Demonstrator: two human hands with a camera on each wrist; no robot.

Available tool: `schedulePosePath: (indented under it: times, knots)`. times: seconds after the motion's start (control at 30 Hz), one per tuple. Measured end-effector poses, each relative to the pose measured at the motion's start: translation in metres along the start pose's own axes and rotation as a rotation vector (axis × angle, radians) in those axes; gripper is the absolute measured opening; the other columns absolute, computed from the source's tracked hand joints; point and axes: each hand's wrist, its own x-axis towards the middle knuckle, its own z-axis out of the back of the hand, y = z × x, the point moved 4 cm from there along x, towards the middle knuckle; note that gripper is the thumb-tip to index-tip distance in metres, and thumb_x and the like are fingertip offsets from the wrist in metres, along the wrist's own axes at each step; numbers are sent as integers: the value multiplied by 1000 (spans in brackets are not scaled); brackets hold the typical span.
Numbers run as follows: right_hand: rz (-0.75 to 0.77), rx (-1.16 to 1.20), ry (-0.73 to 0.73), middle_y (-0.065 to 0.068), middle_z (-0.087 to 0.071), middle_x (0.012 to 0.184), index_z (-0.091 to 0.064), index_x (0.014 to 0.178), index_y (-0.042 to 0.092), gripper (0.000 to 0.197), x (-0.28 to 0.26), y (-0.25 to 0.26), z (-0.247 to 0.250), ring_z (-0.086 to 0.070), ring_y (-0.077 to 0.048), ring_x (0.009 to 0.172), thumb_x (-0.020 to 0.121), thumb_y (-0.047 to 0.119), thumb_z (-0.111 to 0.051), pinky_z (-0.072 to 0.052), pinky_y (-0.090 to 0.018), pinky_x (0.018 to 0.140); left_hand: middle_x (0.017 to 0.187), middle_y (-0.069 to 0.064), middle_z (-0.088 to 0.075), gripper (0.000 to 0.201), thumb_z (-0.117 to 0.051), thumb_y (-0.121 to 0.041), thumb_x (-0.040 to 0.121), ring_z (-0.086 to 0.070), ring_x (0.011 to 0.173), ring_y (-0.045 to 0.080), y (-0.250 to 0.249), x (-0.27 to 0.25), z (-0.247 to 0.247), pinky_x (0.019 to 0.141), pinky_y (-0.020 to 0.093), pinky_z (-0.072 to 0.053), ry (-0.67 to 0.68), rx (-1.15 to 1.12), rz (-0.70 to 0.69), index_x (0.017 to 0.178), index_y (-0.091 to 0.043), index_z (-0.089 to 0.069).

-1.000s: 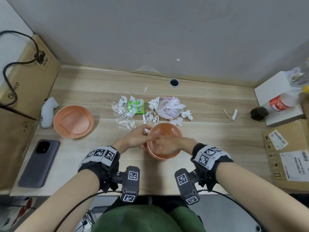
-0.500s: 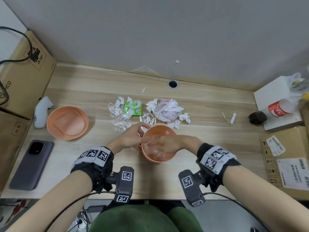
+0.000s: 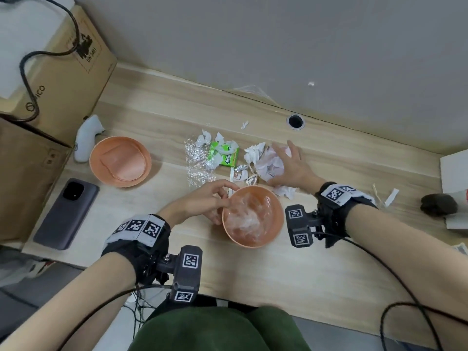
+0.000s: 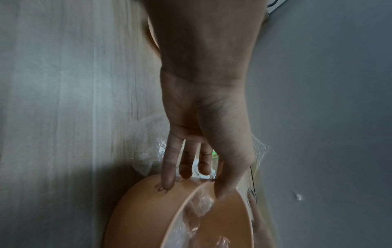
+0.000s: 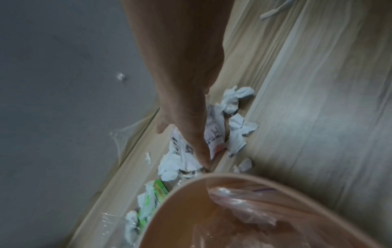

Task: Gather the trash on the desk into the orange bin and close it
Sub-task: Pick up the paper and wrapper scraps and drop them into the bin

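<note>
Orange round plastic bin [image 3: 253, 216] stands upright and uncovered on the light wooden desk [image 3: 278, 269], near the front edge, directly in front of the person. Crumpled clear plastic film [image 3: 244, 219] lies inside it. The left hand [image 3: 202, 201] grips the bin at its left rim: in the left wrist view the thumb [image 4: 227, 184] hooks over the rim into the bin while the fingers [image 4: 167, 176] lie against the outer wall. The right hand [image 3: 291, 165] is stretched out beyond the bin, fingers spread and flat, pressing on the crumpled white and pink paper [image 3: 268, 163] at the right end of the trash pile (whether any piece is pinched cannot be told). More white paper scraps [image 3: 286, 192] lie just beside the bin's far right rim. To the left of the pile sit a green gum wrapper [image 3: 229, 158] and a strip of crinkled clear cellophane [image 3: 195, 160], touching one another. Two small paper strips [image 3: 390, 196] lie well apart to the right, near a dark round lump [image 3: 438, 203]. The orange round lid [image 3: 120, 160] lies on the desk to the left, apart from the bin. Beside it are a white handheld device [image 3: 87, 138] and, nearer the front edge, a grey smartphone [image 3: 67, 214] lying face down. Brown cardboard boxes [image 3: 63, 72] stand at the desk's left end, with a black cable [image 3: 27, 72] draped over them.
</note>
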Motion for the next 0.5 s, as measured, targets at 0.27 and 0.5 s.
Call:
schedulePosePath:
  times: [0.27, 0.5]
  knots:
    - [100, -128, -218, -19, -54, 116, -57, 114, 12, 40, 6, -18, -29, -51, -41, 109, 76, -1, -54, -40, -37, 84, 93, 4, -50, 44, -74, -23, 85, -63, 86, 20, 5, 0, 5, 78, 40, -61, 30, -71, 0, 125, -25, -58]
    - [103, 643, -359, -4, -65, 89, -51, 95, 18, 19, -59, 5, 36, -66, -28, 90, 89, 0, -48, -49, -40, 73, 96, 5, -51, 40, -71, -22, 87, -64, 89, 17, 3, -2, 5, 74, 30, -60, 58, -61, -23, 125, -25, -58]
